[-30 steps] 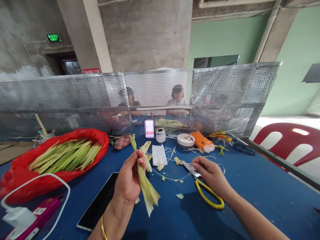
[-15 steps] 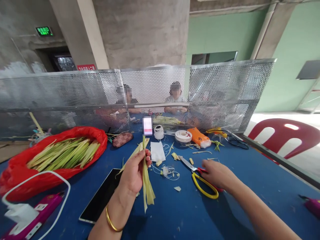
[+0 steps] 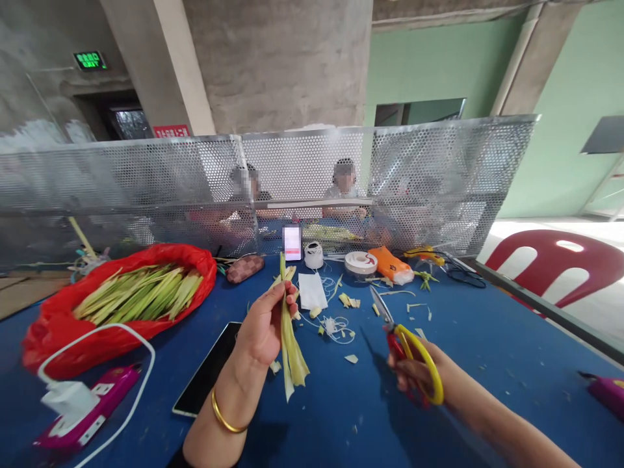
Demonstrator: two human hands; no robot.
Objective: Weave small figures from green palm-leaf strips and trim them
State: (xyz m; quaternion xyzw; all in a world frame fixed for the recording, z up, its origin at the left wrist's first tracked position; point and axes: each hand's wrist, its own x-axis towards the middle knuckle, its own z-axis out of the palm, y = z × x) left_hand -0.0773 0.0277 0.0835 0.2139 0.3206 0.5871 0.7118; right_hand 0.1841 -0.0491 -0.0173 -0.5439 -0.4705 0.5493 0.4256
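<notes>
My left hand (image 3: 267, 323) pinches a bunch of pale green leaf strips (image 3: 293, 354), which looks like corn husk, upright over the table. Its wide ends hang below the fingers and a narrow stem pokes out above. On the right, my right hand (image 3: 414, 367) is closed around the red and yellow handles of a pair of scissors (image 3: 407, 351), blades pointing up and away. The scissors are off the table. Between the hands lie loose white string (image 3: 336, 328), a white paper (image 3: 312, 290) and small husk scraps (image 3: 350, 301).
At left stands a red plastic bag (image 3: 49, 341) full of leaf strips, near a purple power strip (image 3: 90, 409) with a white charger. A tablet (image 3: 209, 367) lies beside my left forearm. Tape roll (image 3: 361, 262), string ball (image 3: 313, 255) and orange packet (image 3: 389, 265) stand before a perforated metal screen (image 3: 312, 169).
My right hand has lifted the scissors off the table and turned their blades upward. My left hand keeps its hold on the leaf strips. The view has shifted slightly.
</notes>
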